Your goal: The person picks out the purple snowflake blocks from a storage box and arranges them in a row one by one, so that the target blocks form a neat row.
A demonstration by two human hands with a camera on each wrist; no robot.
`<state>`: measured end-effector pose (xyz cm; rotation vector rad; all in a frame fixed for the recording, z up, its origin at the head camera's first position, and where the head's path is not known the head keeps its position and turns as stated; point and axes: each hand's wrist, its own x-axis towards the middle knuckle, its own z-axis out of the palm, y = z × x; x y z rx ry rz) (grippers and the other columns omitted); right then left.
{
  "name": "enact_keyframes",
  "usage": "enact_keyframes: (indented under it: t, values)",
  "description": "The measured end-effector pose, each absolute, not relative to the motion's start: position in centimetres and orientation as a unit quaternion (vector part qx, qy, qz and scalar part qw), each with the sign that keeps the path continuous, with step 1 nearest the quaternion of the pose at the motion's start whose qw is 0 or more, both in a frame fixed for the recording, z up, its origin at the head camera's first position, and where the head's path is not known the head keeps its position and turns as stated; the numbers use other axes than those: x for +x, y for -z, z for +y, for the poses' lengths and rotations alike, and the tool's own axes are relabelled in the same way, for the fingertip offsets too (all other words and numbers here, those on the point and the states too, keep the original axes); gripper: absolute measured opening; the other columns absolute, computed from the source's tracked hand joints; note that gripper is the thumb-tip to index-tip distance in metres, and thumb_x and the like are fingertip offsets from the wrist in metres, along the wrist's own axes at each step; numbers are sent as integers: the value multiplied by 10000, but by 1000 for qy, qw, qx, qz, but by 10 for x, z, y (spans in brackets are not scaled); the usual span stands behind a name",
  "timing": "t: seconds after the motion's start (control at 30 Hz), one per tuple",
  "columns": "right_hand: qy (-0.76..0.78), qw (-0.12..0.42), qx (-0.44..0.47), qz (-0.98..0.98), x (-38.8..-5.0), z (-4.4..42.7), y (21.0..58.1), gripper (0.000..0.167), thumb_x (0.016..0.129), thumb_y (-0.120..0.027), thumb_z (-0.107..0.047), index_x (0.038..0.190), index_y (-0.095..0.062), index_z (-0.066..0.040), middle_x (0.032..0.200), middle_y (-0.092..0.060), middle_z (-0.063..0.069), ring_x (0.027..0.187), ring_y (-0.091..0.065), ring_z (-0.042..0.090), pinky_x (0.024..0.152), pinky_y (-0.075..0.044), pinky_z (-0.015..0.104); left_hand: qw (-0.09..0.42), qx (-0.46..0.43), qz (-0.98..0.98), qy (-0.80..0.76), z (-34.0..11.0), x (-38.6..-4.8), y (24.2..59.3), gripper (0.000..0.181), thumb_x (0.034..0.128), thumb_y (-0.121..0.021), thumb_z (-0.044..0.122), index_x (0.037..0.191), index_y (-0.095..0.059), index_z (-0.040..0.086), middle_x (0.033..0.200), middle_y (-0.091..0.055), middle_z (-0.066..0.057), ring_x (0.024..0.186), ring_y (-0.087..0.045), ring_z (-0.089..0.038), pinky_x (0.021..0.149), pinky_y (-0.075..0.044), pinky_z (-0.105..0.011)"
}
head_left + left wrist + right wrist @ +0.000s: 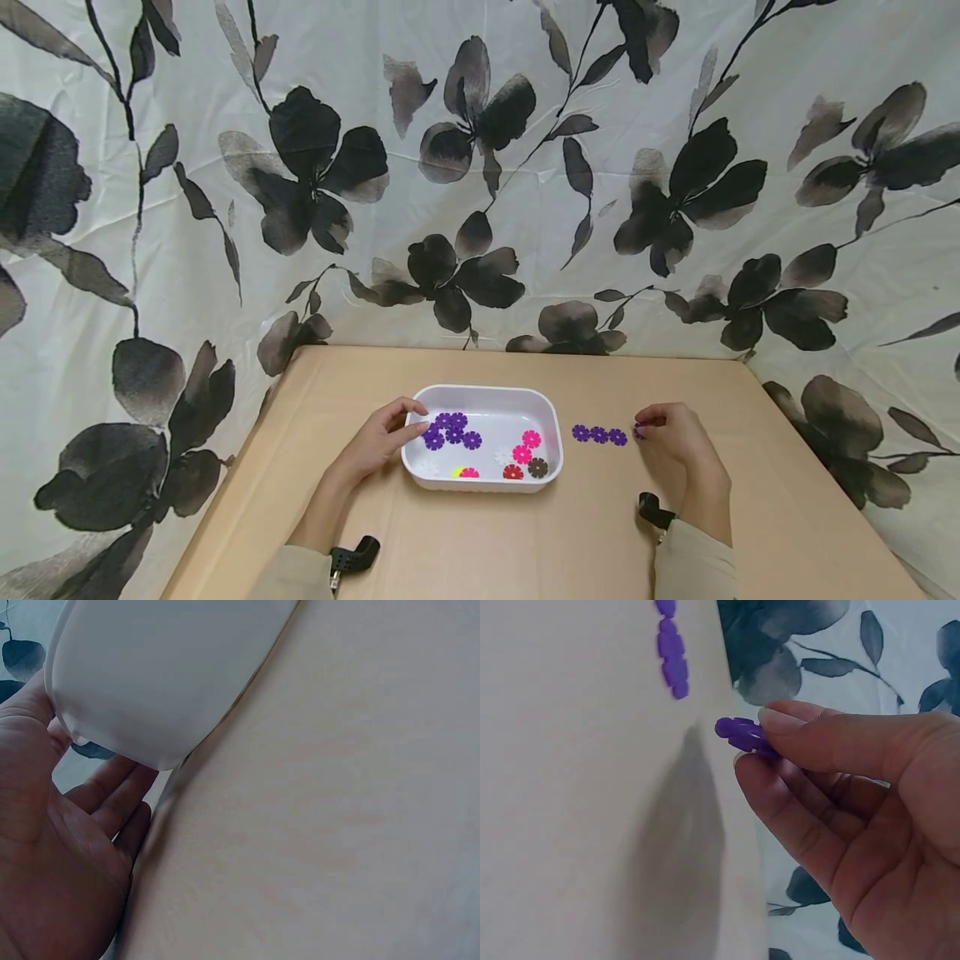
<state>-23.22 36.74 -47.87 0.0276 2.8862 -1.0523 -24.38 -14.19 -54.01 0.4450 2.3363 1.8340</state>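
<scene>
My right hand point(678, 437) pinches a purple flower-shaped piece point(741, 735) between thumb and fingertips, just above the table. To its left, several matching purple flower pieces point(598, 434) lie in a row on the tabletop. My left hand point(382, 442) holds the left end of a white tray point(483, 483), thumb at the rim and fingers round the outside. Inside the tray, a cluster of purple flower pieces point(453, 422) sits at the left. Pink pieces point(521, 454), a red piece point(513, 472) and a brown piece point(537, 467) lie at the right.
A light wooden table point(525, 550) lies under everything. Behind it hangs a white cloth point(555, 200) with dark flower prints. Black wrist cameras point(356, 555) are strapped on both forearms. Near the tray's front wall are a yellow piece point(457, 472) and another pink one point(469, 473).
</scene>
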Motion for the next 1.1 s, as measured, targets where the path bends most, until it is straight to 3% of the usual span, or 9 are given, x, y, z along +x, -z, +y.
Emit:
enact_keyframes:
  t: [0.47, 0.67, 0.77, 0.93, 1.1]
  values:
    - [332, 51, 40, 941, -233, 364, 491, 200, 945, -667, 49, 1137, -720, 43, 1064, -722, 188, 958, -640, 298, 903, -588, 457, 69, 159, 774, -609, -144, -245, 546, 355, 1004, -711, 250, 1276, -614, 44, 1259, -617, -149, 1108, -545, -233, 935, -445, -249]
    - [328, 46, 45, 943, -235, 364, 490, 211, 956, -660, 28, 1163, -700, 36, 1061, -702, 178, 935, -623, 285, 834, -587, 405, 71, 151, 777, -607, -143, -245, 542, 329, 1005, -709, 278, 1265, -629, 95, 1292, -633, -135, 1157, -548, -262, 988, -461, -282]
    - [338, 6, 22, 941, -238, 361, 487, 241, 991, -668, -47, 1222, -682, 21, 1105, -694, 184, 966, -616, 292, 791, -575, 326, 72, 149, 779, -605, -143, -244, 541, 326, 1002, -713, 288, 1263, -632, 110, 1285, -637, -118, 1180, -541, -274, 1014, -454, -299]
    - [384, -116, -36, 915, -244, 336, 472, 262, 1025, -677, -172, 1258, -695, -54, 1161, -706, 156, 1008, -611, 268, 763, -504, 143, 74, 147, 778, -606, -143, -244, 542, 317, 1000, -713, 302, 1256, -635, 132, 1301, -637, -104, 1210, -535, -271, 1054, -438, -313]
    - [436, -184, -98, 875, -247, 286, 454, 259, 1012, -703, -212, 1237, -726, -84, 1169, -728, 118, 989, -633, 223, 821, -499, 147, 71, 146, 778, -606, -143, -244, 542, 303, 996, -718, 308, 1244, -639, 151, 1312, -636, -103, 1219, -534, -270, 1087, -420, -379]
